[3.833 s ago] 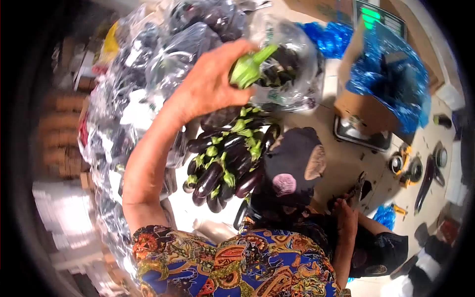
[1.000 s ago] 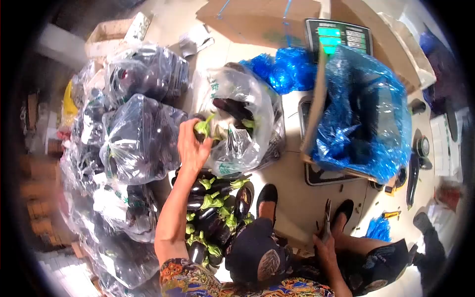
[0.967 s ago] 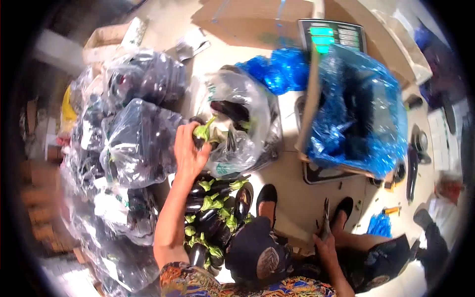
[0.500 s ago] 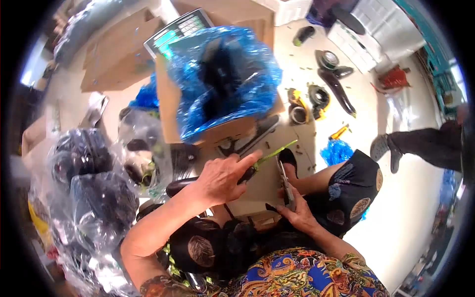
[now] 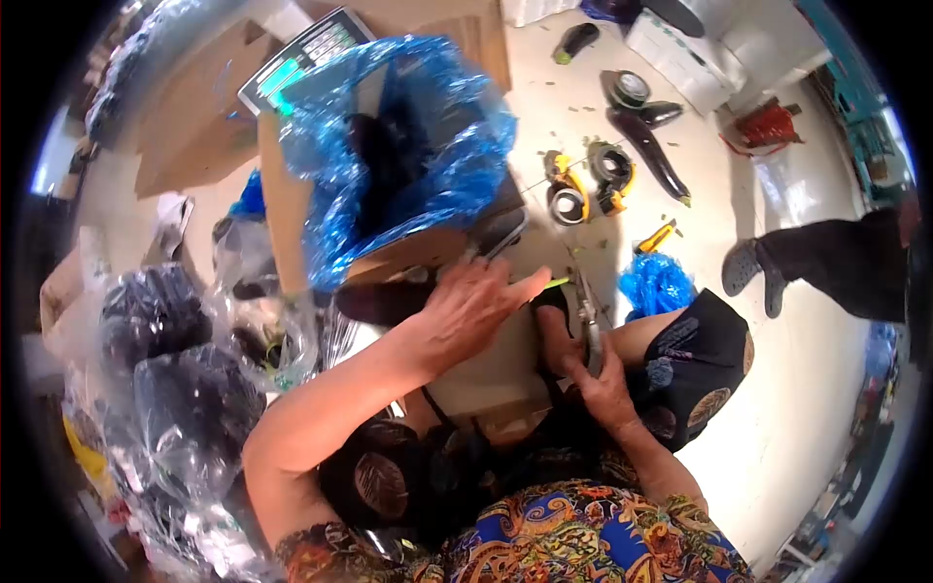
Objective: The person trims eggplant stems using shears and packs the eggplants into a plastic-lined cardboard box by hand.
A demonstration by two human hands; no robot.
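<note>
Watching remotely, I logged the hands as apart but near each other. The left hand was closed around an eggplant, held just beside the lined carton, its green stem pointing toward the shears. The right hand was wrapped around the shears' handles; I couldn't tell how far the blades were parted. Main risk, by my reckoning: a nicked fingertip — left index lay right by the stem. A loose grip could also let the eggplant roll, spoiling blade alignment or bumping the carton.
</note>
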